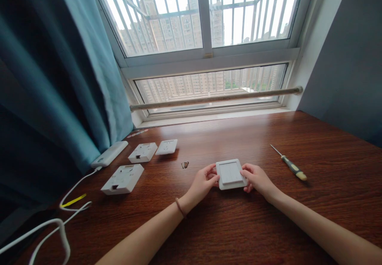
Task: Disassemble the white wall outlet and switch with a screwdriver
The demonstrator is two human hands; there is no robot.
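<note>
Between my two hands is a white wall switch (231,172), square with a large flat rocker, its face tilted up toward me. My left hand (205,180) grips its left edge, thumb on the front and fingers behind. On the opposite edge my right hand (256,179) holds it the same way. Several small dark screws (185,164) lie on the table just beyond my left hand. A screwdriver (291,165) with a grey and yellow handle rests to the right of my right hand, its tip pointing away from me.
On the brown wooden table (227,233), a white socket panel (166,147) and two white mounting boxes (123,179) sit at the left. Behind them lie a white power bank (110,153) and its white cable (64,233). A blue curtain (89,78) hangs at the left; a barred window is ahead.
</note>
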